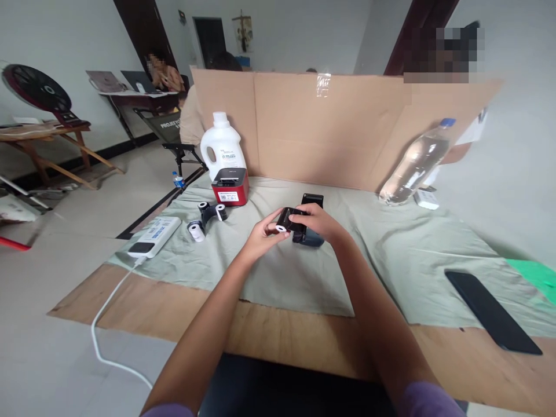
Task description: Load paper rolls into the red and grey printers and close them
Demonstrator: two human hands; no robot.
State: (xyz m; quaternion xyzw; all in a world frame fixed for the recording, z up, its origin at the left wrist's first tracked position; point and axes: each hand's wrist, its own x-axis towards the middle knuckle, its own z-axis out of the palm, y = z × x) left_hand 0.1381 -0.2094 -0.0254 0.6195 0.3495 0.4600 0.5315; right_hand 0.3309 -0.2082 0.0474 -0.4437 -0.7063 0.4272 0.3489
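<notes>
Fingers [278, 223] of my left hand [263, 234] were pinched narrow around a small paper roll [281, 228], its white end facing me, held just in front of the small black printer [309, 223]. My right hand [319, 223] was curled over that printer, fingertips on the roll's dark top, steadying the body against the grey-green cloth [391, 249]. Both hands were closed on their things; neither was spread wide.

I took the printer as my landmark. Its lid stood open behind my hands. Left of it lay two loose rolls [196, 230] and a black curved part, and farther left a white power strip [154, 236]. Behind and to the left of it sat a red printer [230, 187] with a white jug [223, 145] behind that. Well to the right a water bottle [414, 162] leaned on the cardboard screen [330, 127], and a dark phone [490, 310] lay near the cloth's right edge.

I judged the step in hand to be seating the roll in the printer's bay. The next move called for lining the roll square with the bay and keeping the printer from sliding; whether the paper's free end was loose I could not tell.
</notes>
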